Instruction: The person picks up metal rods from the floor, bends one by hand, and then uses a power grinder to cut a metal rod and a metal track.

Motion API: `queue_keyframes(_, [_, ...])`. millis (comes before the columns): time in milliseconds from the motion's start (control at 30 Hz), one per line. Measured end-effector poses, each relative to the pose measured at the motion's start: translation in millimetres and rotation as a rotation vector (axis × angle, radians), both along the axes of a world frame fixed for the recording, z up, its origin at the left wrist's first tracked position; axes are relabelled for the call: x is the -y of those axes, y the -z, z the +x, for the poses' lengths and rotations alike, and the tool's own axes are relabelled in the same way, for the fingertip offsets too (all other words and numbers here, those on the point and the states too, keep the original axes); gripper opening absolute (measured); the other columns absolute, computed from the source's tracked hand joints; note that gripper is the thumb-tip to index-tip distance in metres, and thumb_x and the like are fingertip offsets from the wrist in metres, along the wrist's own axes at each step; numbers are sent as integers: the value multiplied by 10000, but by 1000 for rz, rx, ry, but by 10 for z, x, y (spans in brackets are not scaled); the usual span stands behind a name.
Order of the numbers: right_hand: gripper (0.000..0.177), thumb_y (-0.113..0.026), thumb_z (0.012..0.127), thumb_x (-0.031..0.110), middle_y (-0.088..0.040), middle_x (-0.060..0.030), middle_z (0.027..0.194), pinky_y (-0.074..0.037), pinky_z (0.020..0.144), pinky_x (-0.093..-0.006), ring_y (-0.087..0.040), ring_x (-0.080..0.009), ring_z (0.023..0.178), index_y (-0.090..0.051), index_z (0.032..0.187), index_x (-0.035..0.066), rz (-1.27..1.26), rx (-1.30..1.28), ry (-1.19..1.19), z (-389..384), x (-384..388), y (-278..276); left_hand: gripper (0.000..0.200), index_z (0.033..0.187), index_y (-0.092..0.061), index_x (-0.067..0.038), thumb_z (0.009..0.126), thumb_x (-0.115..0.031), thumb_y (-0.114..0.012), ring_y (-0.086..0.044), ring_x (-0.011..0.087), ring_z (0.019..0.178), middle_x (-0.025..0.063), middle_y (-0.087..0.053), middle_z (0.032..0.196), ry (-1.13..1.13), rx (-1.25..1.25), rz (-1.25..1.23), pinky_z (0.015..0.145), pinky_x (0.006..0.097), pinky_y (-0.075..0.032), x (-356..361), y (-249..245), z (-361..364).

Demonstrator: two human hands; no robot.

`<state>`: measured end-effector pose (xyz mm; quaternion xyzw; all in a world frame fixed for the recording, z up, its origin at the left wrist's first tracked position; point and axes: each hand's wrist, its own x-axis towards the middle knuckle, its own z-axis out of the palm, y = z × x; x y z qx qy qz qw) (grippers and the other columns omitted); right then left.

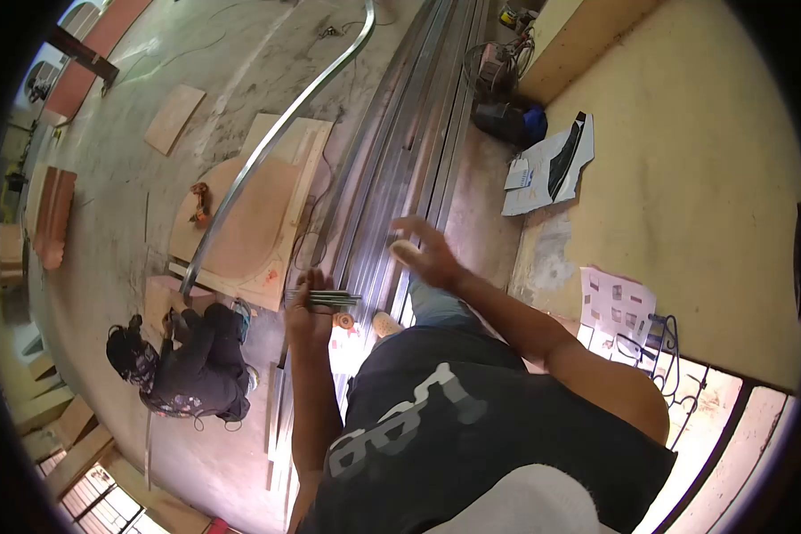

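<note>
The left hand (310, 307) gripped a bundle of short, thin rods (334, 298). The fingers were closed around the bundle at one end; the free ends projected from the hand toward the person's right, in front of the torso. The individual finger positions were partly hidden. The right hand (429, 256) was open and held nothing visible. Its fingers were apart and slightly bent, with some motion blur. It was raised above the long metal bars (392, 160), higher in the view than the rods and to their right; contact with the bars could not be confirmed.

The long metal bars lay side by side on the floor (267, 53), extending away from the person. To their left, a wooden panel (249, 214) bore a rounded outline, and an orange tool (200, 203) rested on the panel. A curved metal strip (280, 129) passed over the panel, its lower end near a crouching co-worker (196, 369) in dark clothing. On the right, a flattened cardboard piece (550, 169) was positioned by the wall (685, 169), with a dark bag (510, 123) just beside it.
</note>
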<state>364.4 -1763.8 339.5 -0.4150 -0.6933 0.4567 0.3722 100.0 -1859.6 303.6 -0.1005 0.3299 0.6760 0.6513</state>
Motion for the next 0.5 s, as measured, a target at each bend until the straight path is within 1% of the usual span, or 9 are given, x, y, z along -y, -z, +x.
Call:
queue_keyframes(33, [528,-712,815,315,-547,-188,1172,-467,905,-418,-562,-347,1096,-510,1218,40,240,-76,-101,-209,-139,-178,177,1095,-535,-43,943,-47,-446,-568,271,1125,123,-605,1161,4,-1,0,1024,453,-422,-154,-86,60])
queue_keyframes(100, [635,-749,758,363,-516,-210,1208,-489,865,-427,-551,-382,1100,-486,1226,25,437,-188,-267,-614,-404,-499,168,1066,-563,-35,944,-52,-449,-601,260,1070,124,-630,1112,-123,-61,-22,1014,449,-433,-490,-587,189])
queue_keyframes(133, [627,-749,745,374,-524,-213,1190,-517,802,-411,-585,-378,1039,-503,1208,30,452,-282,-336,-807,-527,-659,188,1086,-577,-24,948,-68,-457,-610,239,1036,129,-637,1072,-125,-16,-72,985,411,-455,-639,-863,300])
queue_keyframes(167, [620,-753,725,396,-540,-199,1170,-534,744,-388,-619,-351,968,-523,1164,25,478,-244,-378,-956,-636,-756,188,1086,-577,-24,948,-68,-457,-610,239,1036,129,-637,1072,-130,-24,-79,985,411,-455,-700,-900,312])
queue_keyframes(233, [609,-756,711,400,-557,-176,1136,-539,684,-373,-637,-323,903,-532,1128,17,521,-306,-411,-1167,-891,-844,245,1153,-555,-12,974,-141,-448,-581,227,1063,124,-617,1079,-48,-374,22,947,359,-468,-752,-954,322])
queue_keyframes(300, [592,-758,708,400,-562,-157,1103,-537,673,-374,-636,-313,859,-535,1094,10,564,-308,-466,-1260,-1111,-948,282,1186,-544,-5,987,-177,-443,-567,222,1077,122,-607,1083,-31,-547,85,928,332,-475,-901,-991,320])
queue_keyframes(367, [575,-759,709,396,-560,-153,1076,-535,662,-376,-632,-311,828,-537,1078,15,576,-301,-469,-1271,-1253,-983,317,1166,-561,-10,1017,-216,-372,-579,229,1062,107,-615,1077,-63,-347,178,926,338,-479,-1000,-1041,311])
queue_keyframes(433, [573,-757,714,392,-559,-155,1073,-533,661,-377,-630,-316,833,-533,1083,15,501,-291,-489,-1299,-1335,-926,352,1209,-529,-6,1030,-227,-321,-562,237,1105,124,-585,1168,-132,-280,136,949,353,-466,-1074,-1090,334])
queue_keyframes(500, [569,-753,724,387,-559,-157,1074,-532,659,-379,-630,-319,835,-530,1093,16,487,-308,-493,-1345,-1408,-836,348,1260,-487,-9,1026,-221,-341,-533,235,1160,136,-564,1222,-159,-123,392,987,379,-439,-1124,-1018,288])
